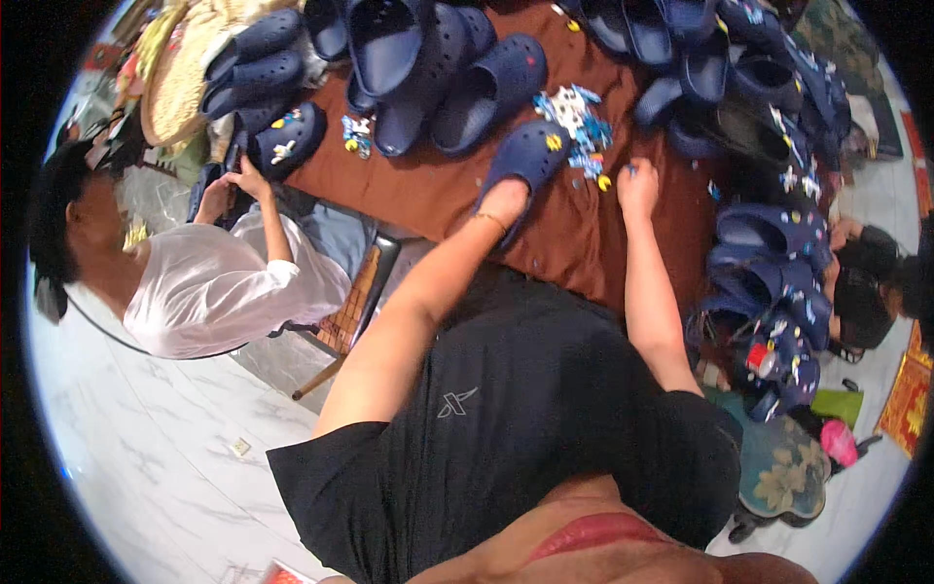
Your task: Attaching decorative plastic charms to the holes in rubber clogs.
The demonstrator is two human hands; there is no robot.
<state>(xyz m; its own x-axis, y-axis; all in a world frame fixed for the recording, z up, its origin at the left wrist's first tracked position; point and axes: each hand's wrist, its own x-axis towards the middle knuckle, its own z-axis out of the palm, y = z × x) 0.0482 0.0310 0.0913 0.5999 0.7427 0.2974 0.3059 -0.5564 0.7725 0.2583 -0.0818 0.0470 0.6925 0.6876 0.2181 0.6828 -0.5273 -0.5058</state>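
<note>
My left hand [504,202] reaches into the opening of a navy clog [530,156] and holds it; its fingers are hidden inside. A yellow charm [554,142] sits on the clog's toe among the holes. Just beyond the toe lies a loose pile of blue, white and yellow charms [584,122] on the brown cloth [389,190]. To the right of the pile, my right hand [638,191] is closed with the fingers curled in. Something small and bluish shows at its fingertips, too small to make out.
Several navy clogs [389,49] crowd the far side; more clogs with charms [773,234] line the right edge. A person in a white top [214,282] handles a clog at left, beside a wooden chair [345,316]. Another person's hand [851,238] shows at right.
</note>
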